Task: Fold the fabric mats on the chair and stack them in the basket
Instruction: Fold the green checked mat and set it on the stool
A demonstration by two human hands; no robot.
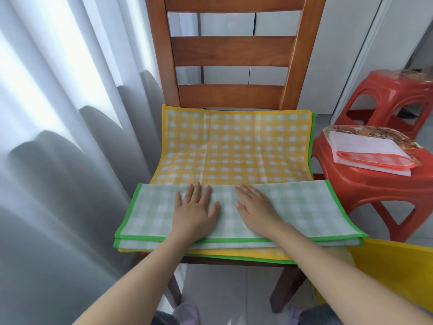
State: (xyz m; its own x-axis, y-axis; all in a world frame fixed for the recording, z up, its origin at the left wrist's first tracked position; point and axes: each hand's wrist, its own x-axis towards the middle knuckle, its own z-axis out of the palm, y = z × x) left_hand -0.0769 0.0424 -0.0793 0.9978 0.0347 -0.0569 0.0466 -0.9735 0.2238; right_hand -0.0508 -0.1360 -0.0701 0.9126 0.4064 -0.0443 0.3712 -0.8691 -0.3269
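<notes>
A green checked mat point(304, 207) lies folded in half along the front of the wooden chair point(232, 50) seat. My left hand point(195, 213) and my right hand point(256, 211) press flat on it side by side, fingers straight. Under it a yellow checked mat point(234, 146) is spread flat over the seat, and a green edge of another mat shows beneath that one. A yellow container point(393, 268), perhaps the basket, shows at the lower right.
White curtains point(58, 137) hang close on the left. Two red plastic stools stand to the right; the nearer red stool point(365, 191) carries a folded white mat with orange trim point(370, 153) on a patterned tray. Tiled floor lies below.
</notes>
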